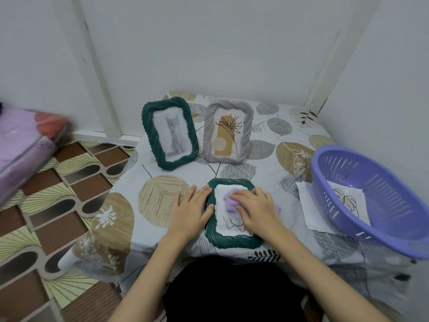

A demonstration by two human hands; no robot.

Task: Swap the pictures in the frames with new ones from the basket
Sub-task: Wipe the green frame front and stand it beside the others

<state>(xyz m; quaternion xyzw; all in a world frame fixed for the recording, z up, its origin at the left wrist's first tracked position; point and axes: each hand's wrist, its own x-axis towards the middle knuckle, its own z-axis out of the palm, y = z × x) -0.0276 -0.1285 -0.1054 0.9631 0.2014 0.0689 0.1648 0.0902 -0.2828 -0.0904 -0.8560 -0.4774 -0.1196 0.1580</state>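
So the dark green ribbed plastic frame [232, 238] was lying flat, picture side up, on the near edge of the leaf-print cloth surface [267, 163], its long axis running away from the person. The left hand [189, 211] rested open and flat against the frame's left rim, steadying it. The right hand [255, 210] was on top of the picture, its grip curled over a small lilac cloth [229, 201], looked like wiping to me. The purple slotted plastic basket [371, 198] sat off to the right, nearer the right hand, with a line-drawing print [348, 201] inside and loose white sheets [308, 205] just beside it. Behind, a green frame with a cat photo [170, 133] and a grey frame with a plant drawing [227, 131] stood upright, well apart from the hands, nothing blocking the way to the basket
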